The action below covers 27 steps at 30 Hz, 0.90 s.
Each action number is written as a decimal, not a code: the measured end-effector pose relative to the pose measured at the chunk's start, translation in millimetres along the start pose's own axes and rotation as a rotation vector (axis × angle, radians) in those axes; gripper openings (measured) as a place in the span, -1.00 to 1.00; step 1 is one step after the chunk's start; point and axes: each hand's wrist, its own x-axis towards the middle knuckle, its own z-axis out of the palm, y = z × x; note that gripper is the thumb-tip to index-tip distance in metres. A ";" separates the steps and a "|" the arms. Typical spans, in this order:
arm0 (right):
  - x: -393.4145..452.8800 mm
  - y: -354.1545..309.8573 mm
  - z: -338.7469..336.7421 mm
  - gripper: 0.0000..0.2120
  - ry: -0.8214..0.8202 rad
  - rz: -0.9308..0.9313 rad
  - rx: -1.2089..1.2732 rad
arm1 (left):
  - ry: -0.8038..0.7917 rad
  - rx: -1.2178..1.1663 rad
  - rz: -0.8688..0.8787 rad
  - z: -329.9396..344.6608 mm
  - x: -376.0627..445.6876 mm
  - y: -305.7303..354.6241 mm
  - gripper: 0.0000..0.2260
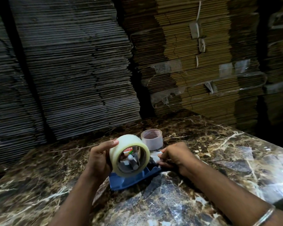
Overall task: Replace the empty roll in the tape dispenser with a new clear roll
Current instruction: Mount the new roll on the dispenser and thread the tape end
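At far left, dark stacks of flattened corrugated cardboard (pixel 64 66) rise behind the marble-patterned table (pixel 219 152), and browner bundles (pixel 194 62) tied with plastic strapping stand further right. On the table the left hand (pixel 100 159) grasps the new clear tape roll (pixel 129 154), thumb on its top edge and fingers curled behind its left side. The roll stands on edge over the hub of the blue tape dispenser (pixel 132 178), whose spindle shows through the roll's open core along with a red label. The dispenser's base rests flat on the table, partly hidden by the roll. Just behind and to the right, the empty roll core (pixel 152 139) stands upright on the table, close to the new roll. The right hand (pixel 175 156) is curled at the dispenser's right end, fingers bent inward; I cannot tell what they grip. A metal bangle (pixel 263 216) circles that forearm at lower right.
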 end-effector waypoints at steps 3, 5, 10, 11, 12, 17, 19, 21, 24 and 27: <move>-1.5 -0.4 -1.2 -0.85 -0.003 -0.004 0.015 | -0.016 0.005 -0.015 3.1 -2.4 1.3 -0.73; -1.5 0.7 -1.7 -0.84 0.006 -0.021 0.012 | -0.030 -0.013 -0.038 6.1 -5.4 2.5 -0.71; -1.3 2.5 -4.5 -0.84 0.036 -0.100 -0.002 | -0.013 -0.094 -0.041 6.6 -8.8 6.0 -0.71; -2.4 2.3 -7.0 -0.85 0.026 -0.107 0.010 | -0.007 -0.112 -0.031 4.4 -8.4 5.1 -0.64; -3.8 2.2 -9.1 -0.85 0.004 -0.107 0.026 | -0.002 -0.122 -0.025 3.8 -9.4 5.0 -0.58; -7.6 2.4 -10.6 -0.81 -0.088 -0.098 0.068 | -0.040 -0.142 0.019 1.5 -13.9 5.1 -0.71; -6.4 2.9 -8.2 -0.78 -0.113 -0.087 0.103 | -0.041 -0.145 0.046 -0.1 -15.0 5.2 -0.76; -6.0 2.2 -7.4 -0.76 -0.129 -0.083 0.135 | -0.048 -0.157 0.046 -2.1 -14.8 4.6 -0.71; -8.0 2.2 -6.5 -0.74 -0.157 -0.084 0.148 | -0.021 -0.196 0.047 -3.1 -15.1 5.3 -0.67; -8.1 3.2 -5.1 -0.72 -0.173 -0.079 0.148 | -0.005 -0.204 0.048 -4.2 -13.1 2.8 -0.57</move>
